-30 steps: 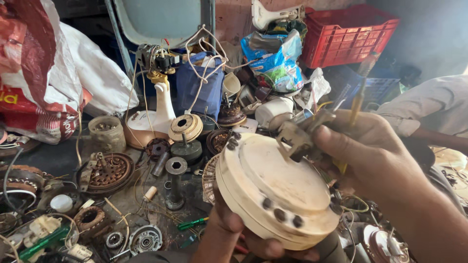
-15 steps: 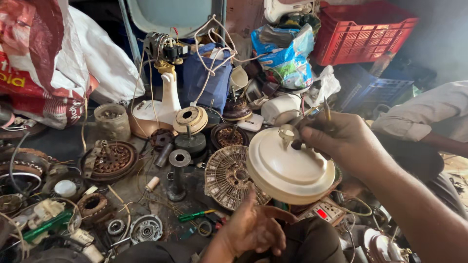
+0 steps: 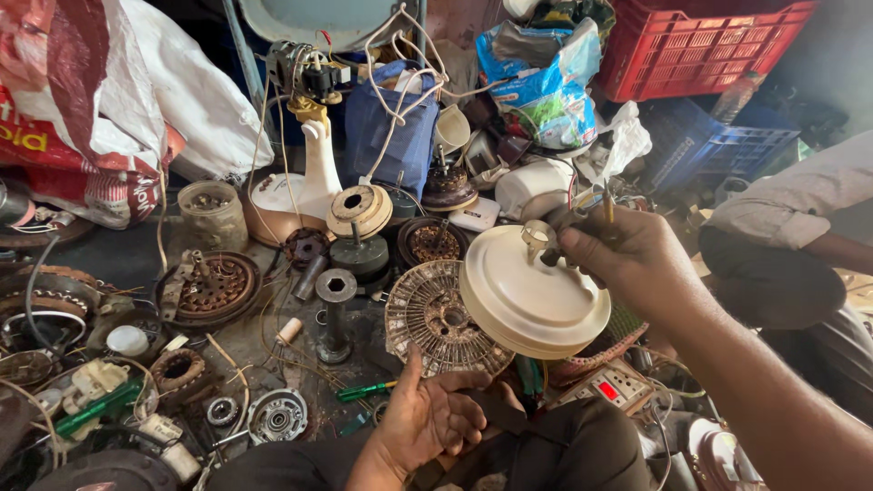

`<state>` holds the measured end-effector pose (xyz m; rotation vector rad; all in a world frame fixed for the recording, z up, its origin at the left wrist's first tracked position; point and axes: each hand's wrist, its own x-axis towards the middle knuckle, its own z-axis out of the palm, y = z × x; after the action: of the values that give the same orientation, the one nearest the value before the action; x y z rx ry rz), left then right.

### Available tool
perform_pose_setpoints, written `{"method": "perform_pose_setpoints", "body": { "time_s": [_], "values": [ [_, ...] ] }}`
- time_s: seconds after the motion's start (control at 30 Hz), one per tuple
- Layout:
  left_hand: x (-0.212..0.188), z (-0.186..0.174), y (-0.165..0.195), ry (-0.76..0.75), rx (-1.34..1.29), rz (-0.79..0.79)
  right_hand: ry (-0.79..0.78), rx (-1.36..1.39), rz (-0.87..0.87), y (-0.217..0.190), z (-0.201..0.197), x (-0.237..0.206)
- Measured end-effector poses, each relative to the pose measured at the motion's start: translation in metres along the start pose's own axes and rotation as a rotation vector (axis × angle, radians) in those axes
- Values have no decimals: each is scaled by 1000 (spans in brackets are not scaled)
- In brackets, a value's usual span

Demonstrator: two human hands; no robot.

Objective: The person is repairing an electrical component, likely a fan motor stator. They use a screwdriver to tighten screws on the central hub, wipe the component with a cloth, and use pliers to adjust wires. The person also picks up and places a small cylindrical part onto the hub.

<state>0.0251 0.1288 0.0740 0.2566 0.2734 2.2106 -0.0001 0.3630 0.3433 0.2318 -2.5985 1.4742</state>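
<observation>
My right hand (image 3: 627, 259) holds the cream round motor cover (image 3: 535, 300) by the short hub on its top, fingers closed around it, and a thin tool with a yellow handle (image 3: 607, 202) stands up from the same grip. The cover hangs tilted in the air, just above the round stator with copper windings (image 3: 436, 318) that lies on the dirty floor. My left hand (image 3: 426, 420) is low near my knee, fingers loosely curled and holding nothing, its thumb pointing up toward the stator. A green screwdriver (image 3: 364, 392) lies just beside this hand.
</observation>
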Motion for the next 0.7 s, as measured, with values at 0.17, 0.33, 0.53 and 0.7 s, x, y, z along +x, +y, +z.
{"method": "perform_pose_setpoints", "body": {
  "time_s": [0.17,0.33,0.53,0.7],
  "values": [
    [11,19,-3,-56,101,165,2,26,48,8,-1,0],
    [59,63,-4,122,-23,484,-68,8,-80,22,11,-2],
    [73,65,2,10,-160,342,-339,-104,-192,55,37,-17],
    [37,9,-14,139,-316,463,-600,-252,-682,80,55,-18]
  ]
}}
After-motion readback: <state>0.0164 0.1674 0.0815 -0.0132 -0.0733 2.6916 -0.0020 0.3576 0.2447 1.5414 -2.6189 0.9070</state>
